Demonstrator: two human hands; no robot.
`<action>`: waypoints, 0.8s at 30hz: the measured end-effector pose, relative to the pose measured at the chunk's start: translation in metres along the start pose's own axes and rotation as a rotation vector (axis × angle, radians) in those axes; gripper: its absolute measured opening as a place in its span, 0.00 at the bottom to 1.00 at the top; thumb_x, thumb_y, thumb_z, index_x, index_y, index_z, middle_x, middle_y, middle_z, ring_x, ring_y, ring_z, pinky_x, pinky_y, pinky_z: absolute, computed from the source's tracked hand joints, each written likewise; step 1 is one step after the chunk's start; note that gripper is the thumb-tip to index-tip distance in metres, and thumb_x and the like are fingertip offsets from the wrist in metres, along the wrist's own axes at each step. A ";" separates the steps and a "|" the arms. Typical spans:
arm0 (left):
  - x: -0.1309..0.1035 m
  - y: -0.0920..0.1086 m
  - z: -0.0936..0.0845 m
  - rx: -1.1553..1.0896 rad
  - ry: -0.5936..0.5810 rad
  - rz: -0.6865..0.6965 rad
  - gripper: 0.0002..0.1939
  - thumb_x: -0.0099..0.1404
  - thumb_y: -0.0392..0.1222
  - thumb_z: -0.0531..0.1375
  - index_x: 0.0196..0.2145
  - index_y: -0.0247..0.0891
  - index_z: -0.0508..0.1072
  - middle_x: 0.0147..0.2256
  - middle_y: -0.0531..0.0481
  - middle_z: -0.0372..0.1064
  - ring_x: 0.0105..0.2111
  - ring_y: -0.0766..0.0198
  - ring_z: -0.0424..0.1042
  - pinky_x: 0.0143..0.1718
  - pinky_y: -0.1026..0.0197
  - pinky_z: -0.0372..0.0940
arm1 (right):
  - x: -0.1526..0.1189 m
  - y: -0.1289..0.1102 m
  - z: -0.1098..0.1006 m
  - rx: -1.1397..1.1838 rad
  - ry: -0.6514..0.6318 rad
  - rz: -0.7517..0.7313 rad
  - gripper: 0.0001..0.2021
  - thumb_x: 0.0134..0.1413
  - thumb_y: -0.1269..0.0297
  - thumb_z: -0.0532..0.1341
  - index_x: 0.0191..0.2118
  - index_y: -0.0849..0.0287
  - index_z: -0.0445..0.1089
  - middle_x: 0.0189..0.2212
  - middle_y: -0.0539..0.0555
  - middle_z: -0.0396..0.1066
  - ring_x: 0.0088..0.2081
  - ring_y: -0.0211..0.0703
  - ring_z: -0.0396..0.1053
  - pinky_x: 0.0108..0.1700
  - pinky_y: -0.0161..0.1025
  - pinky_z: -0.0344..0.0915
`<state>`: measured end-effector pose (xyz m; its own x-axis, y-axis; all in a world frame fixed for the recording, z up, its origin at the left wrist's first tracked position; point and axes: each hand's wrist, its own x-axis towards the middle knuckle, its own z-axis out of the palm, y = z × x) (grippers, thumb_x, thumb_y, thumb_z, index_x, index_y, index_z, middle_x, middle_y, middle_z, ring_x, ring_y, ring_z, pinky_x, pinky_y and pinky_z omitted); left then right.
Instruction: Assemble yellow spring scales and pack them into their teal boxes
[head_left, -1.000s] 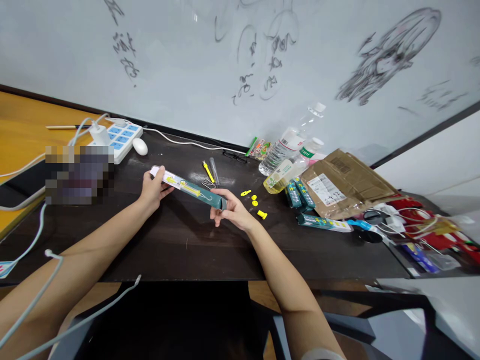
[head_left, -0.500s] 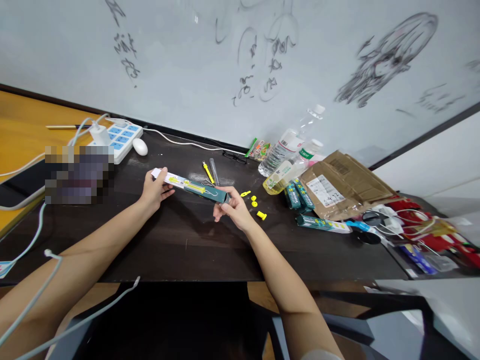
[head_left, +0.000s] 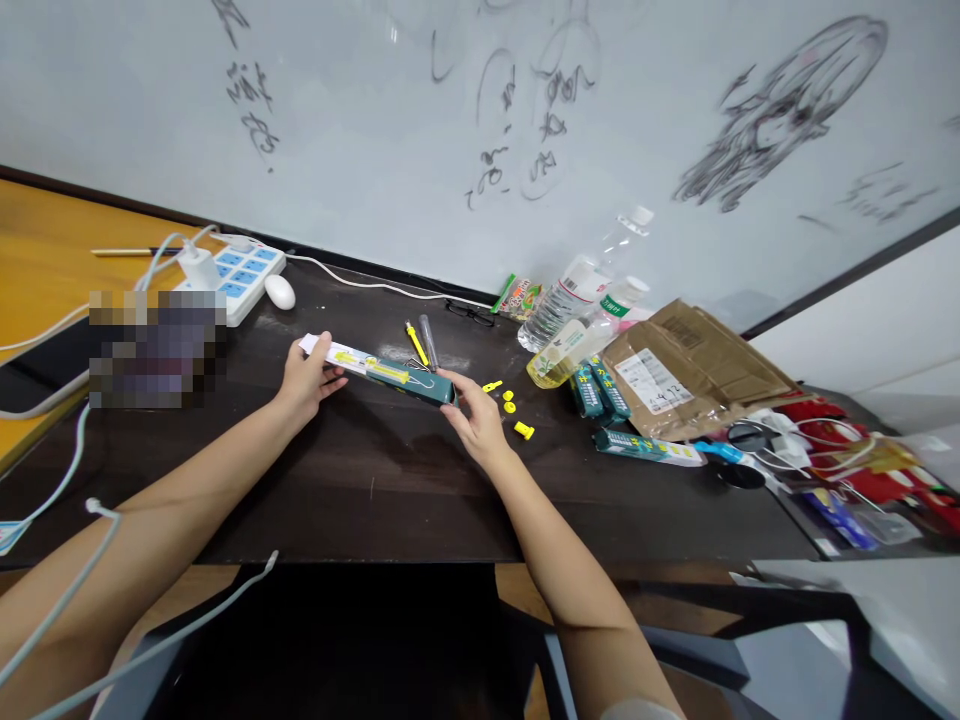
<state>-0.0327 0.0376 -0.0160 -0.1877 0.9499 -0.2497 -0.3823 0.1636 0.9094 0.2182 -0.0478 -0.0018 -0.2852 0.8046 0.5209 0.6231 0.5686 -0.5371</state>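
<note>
A long narrow box [head_left: 375, 369], white at its left end and dark green at its right, is held above the dark table [head_left: 360, 480], tilted slightly down to the right. My left hand [head_left: 306, 378] grips the white end between thumb and fingers. At the green end, my right hand [head_left: 476, 420] has its thumb and fingers on the box's edge. Behind the box lie a yellow tool-like piece [head_left: 416, 342] and a clear tube [head_left: 428, 342]. Several small yellow parts [head_left: 509, 402] sit just right of my right hand.
At the right are plastic bottles [head_left: 562, 300], green boxes [head_left: 586, 390], another green-and-white box [head_left: 649, 447] and a brown parcel [head_left: 697, 370]. A power strip [head_left: 244, 275] and white mouse [head_left: 280, 292] are at the left. A loose white cable [head_left: 180, 640] crosses the lower left.
My right hand's fingers have shifted at the green end; the fingers that showed below the box are now drawn up against its edge. The box has barely moved.
</note>
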 end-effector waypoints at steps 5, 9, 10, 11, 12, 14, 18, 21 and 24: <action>-0.005 -0.003 0.003 0.010 -0.034 -0.025 0.13 0.60 0.48 0.61 0.37 0.43 0.62 0.25 0.56 0.66 0.19 0.71 0.69 0.21 0.68 0.68 | 0.001 -0.005 0.001 -0.206 0.069 -0.057 0.30 0.63 0.51 0.45 0.68 0.55 0.41 0.52 0.60 0.64 0.51 0.54 0.63 0.53 0.52 0.62; -0.010 -0.003 0.006 0.009 -0.031 -0.014 0.13 0.59 0.47 0.62 0.38 0.44 0.63 0.25 0.57 0.66 0.19 0.71 0.69 0.21 0.67 0.69 | 0.001 -0.007 0.002 -0.264 0.071 -0.075 0.36 0.60 0.46 0.49 0.68 0.55 0.37 0.55 0.62 0.60 0.52 0.58 0.61 0.53 0.54 0.62; -0.011 -0.003 0.006 0.004 -0.027 -0.005 0.13 0.59 0.48 0.62 0.38 0.44 0.63 0.25 0.57 0.65 0.19 0.70 0.69 0.21 0.66 0.69 | 0.001 -0.008 0.003 -0.254 0.076 -0.073 0.37 0.59 0.46 0.49 0.68 0.55 0.36 0.55 0.62 0.59 0.52 0.58 0.61 0.53 0.55 0.61; -0.011 -0.003 0.006 -0.004 -0.022 0.007 0.13 0.59 0.48 0.62 0.38 0.44 0.62 0.25 0.57 0.65 0.19 0.70 0.69 0.21 0.66 0.69 | 0.000 -0.009 0.003 -0.236 0.079 -0.069 0.38 0.59 0.46 0.50 0.68 0.55 0.36 0.56 0.63 0.58 0.53 0.58 0.60 0.54 0.55 0.61; -0.011 -0.003 0.006 -0.013 -0.017 0.019 0.14 0.59 0.49 0.62 0.37 0.44 0.62 0.26 0.57 0.66 0.19 0.70 0.69 0.21 0.66 0.69 | -0.001 -0.011 0.004 -0.210 0.073 -0.067 0.38 0.59 0.46 0.50 0.68 0.55 0.36 0.56 0.63 0.58 0.53 0.58 0.60 0.54 0.55 0.61; -0.010 -0.003 0.006 -0.028 -0.009 0.032 0.15 0.58 0.49 0.63 0.37 0.44 0.61 0.26 0.57 0.66 0.19 0.70 0.69 0.21 0.66 0.70 | -0.002 -0.015 0.006 -0.134 0.042 -0.072 0.37 0.59 0.45 0.48 0.68 0.55 0.36 0.54 0.62 0.59 0.53 0.57 0.60 0.54 0.55 0.61; -0.009 -0.004 0.005 -0.031 -0.003 0.007 0.14 0.59 0.48 0.62 0.36 0.44 0.60 0.26 0.56 0.66 0.20 0.69 0.70 0.22 0.65 0.69 | -0.006 -0.019 0.012 0.087 0.001 -0.114 0.30 0.63 0.46 0.36 0.67 0.51 0.40 0.53 0.59 0.59 0.52 0.53 0.62 0.54 0.54 0.61; -0.008 -0.005 0.006 -0.014 -0.031 -0.030 0.13 0.60 0.49 0.62 0.35 0.43 0.61 0.27 0.54 0.66 0.21 0.67 0.71 0.21 0.65 0.69 | -0.009 -0.014 0.016 0.144 -0.030 -0.131 0.29 0.63 0.46 0.33 0.66 0.49 0.45 0.53 0.59 0.59 0.53 0.52 0.61 0.55 0.54 0.60; -0.007 -0.005 0.006 -0.015 -0.097 -0.038 0.13 0.59 0.49 0.62 0.36 0.43 0.64 0.28 0.54 0.67 0.23 0.67 0.71 0.23 0.64 0.69 | -0.011 -0.007 0.018 0.152 -0.078 -0.136 0.31 0.60 0.40 0.42 0.65 0.48 0.47 0.52 0.60 0.59 0.52 0.55 0.60 0.53 0.56 0.61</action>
<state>-0.0238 0.0320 -0.0172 -0.0845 0.9646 -0.2497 -0.4013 0.1964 0.8946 0.2037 -0.0579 -0.0160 -0.4185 0.7262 0.5454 0.4596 0.6873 -0.5624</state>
